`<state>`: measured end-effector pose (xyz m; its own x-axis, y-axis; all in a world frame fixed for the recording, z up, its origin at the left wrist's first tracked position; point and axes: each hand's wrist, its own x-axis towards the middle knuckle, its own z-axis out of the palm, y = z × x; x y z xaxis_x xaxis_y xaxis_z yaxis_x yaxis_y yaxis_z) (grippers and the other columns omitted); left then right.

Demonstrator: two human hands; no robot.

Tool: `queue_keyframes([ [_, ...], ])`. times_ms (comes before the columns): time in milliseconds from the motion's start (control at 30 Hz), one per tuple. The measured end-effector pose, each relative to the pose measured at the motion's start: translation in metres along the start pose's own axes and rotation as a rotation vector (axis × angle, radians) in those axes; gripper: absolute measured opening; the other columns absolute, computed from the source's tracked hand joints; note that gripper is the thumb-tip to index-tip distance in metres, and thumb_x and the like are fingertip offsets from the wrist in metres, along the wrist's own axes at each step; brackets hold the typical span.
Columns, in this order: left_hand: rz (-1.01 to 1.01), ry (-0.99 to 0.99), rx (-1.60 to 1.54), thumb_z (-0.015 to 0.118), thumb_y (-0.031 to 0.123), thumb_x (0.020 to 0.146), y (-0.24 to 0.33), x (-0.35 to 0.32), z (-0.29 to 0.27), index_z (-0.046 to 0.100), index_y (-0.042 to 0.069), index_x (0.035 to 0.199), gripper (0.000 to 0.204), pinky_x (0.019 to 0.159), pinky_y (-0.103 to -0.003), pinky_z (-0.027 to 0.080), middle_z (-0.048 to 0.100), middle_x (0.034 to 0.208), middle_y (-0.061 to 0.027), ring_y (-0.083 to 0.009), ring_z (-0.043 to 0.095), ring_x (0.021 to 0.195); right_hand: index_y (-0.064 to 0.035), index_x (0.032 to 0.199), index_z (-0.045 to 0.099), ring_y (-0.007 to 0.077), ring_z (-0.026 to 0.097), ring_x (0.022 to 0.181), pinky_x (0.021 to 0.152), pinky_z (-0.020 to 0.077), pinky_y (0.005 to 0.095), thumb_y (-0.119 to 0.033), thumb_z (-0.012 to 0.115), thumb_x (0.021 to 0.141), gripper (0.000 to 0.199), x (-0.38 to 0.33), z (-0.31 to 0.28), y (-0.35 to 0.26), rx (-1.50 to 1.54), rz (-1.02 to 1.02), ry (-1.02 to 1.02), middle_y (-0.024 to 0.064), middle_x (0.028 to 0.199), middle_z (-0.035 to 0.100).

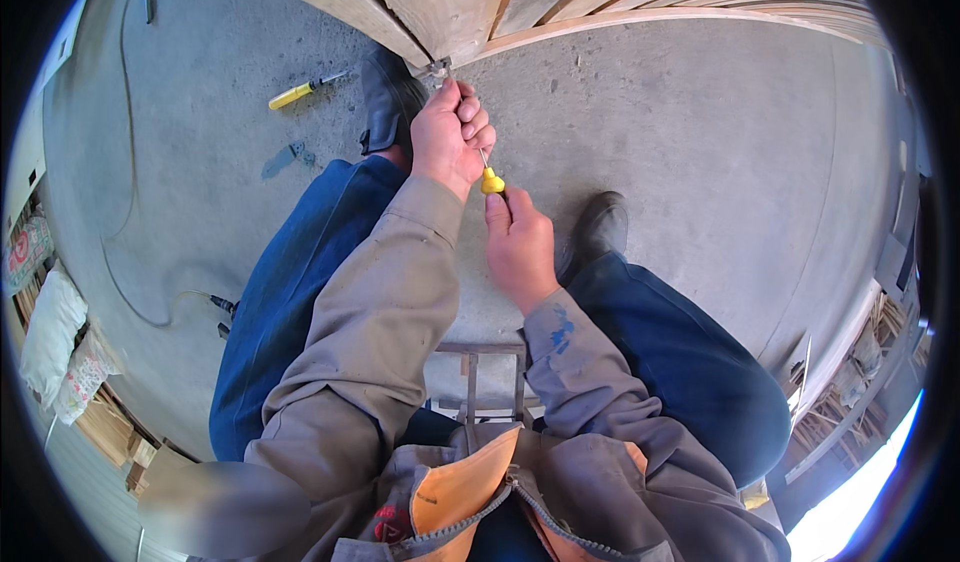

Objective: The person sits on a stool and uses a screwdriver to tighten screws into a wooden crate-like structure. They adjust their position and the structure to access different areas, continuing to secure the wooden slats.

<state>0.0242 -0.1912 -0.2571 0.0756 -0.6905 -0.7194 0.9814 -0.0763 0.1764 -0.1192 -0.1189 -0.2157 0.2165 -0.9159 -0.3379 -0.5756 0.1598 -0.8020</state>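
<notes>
My right hand [521, 249] is wrapped round a screwdriver [492, 181] with a yellow handle. Its thin shaft points up and away and disappears behind the fingers of my left hand [450, 134]. Those left fingers are closed, with thumb and forefinger pinching a small metal fitting [438, 67] at the near corner of a wooden panel [450, 2]. Most of the shaft and its tip are hidden, so I cannot tell where the tip rests. A second yellow-handled screwdriver [291, 97] lies on the concrete floor, left of my dark shoe [390, 99].
The slatted wooden piece stretches off to the far right. On the left a thin cable [128, 152] runs over the floor [700, 162] near a black plug-like end [222, 304]. Sacks [54, 337] sit at the left edge. A stool-like frame [475, 349] shows between my legs.
</notes>
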Motion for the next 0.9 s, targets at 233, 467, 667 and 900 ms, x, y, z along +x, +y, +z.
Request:
queue_keyframes([
  [233, 0.186, 0.346, 0.306, 0.046, 0.029, 0.103, -0.005, -0.005, 0.032, 0.048, 0.011, 0.083, 0.027, 0.043, -0.025, 0.024, 0.039, 0.062, 0.0037, -0.0084, 0.030, 0.048, -0.0056, 0.104, 0.058, 0.0110, 0.042, 0.049, 0.044, 0.0330, 0.0271, -0.034, 0.047, 0.101, 0.030, 0.022, -0.031, -0.001, 0.838, 0.726, -0.504, 0.0017, 0.067, 0.050],
  [467, 0.194, 0.330, 0.233, 0.050, 0.029, 0.100, -0.010, -0.001, 0.026, 0.049, 0.012, 0.081, 0.026, 0.042, -0.028, 0.023, 0.041, 0.062, 0.0036, -0.0086, 0.031, 0.046, -0.0066, 0.106, 0.061, 0.0114, 0.045, 0.051, 0.045, 0.0332, 0.0275, -0.035, 0.049, 0.098, 0.031, 0.025, -0.042, -0.007, 0.787, 0.722, -0.528, 0.0023, 0.067, 0.051],
  [667, 0.161, 0.269, 0.207, 0.047, 0.027, 0.102, -0.005, -0.001, 0.019, 0.051, 0.010, 0.085, 0.025, 0.045, -0.027, 0.026, 0.043, 0.063, 0.0025, -0.0097, 0.034, 0.048, -0.0039, 0.108, 0.059, 0.0375, 0.065, 0.073, 0.060, 0.0496, 0.0474, -0.032, 0.058, 0.094, 0.031, 0.002, -0.010, -0.001, -0.179, 0.010, -0.016, 0.0184, 0.081, 0.065],
  [900, 0.011, -0.053, 0.028, 0.043, 0.034, 0.104, 0.000, -0.001, -0.001, 0.052, 0.011, 0.089, 0.029, 0.047, -0.025, 0.028, 0.041, 0.063, 0.0032, -0.0089, 0.033, 0.050, -0.0055, 0.099, 0.057, 0.0420, 0.063, 0.068, 0.058, 0.0481, 0.0510, -0.029, 0.057, 0.095, 0.023, -0.003, -0.003, -0.009, -0.275, -0.049, 0.050, 0.0202, 0.080, 0.065],
])
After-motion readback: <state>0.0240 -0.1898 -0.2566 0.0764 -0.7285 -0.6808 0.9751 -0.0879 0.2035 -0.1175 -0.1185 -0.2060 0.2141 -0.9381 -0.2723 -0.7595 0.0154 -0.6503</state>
